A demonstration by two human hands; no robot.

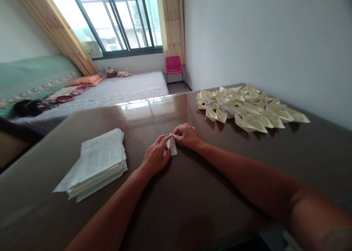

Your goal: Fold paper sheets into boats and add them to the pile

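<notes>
A small folded piece of printed paper is on the brown table, between my two hands. My left hand grips its left side, fingertips at the top and thumb lower down. At the paper's top tip, the fingers of my right hand are pinched together. Left of my hands lies a stack of printed sheets, its edges uneven. Many folded paper boats sit close together at the right rear of the table, mostly cream, with a couple of greyish ones among them.
Beyond the table stands a bed with orange folded bedding and soft toys. A pink chair is by the curtain. The white wall runs along the table's right side.
</notes>
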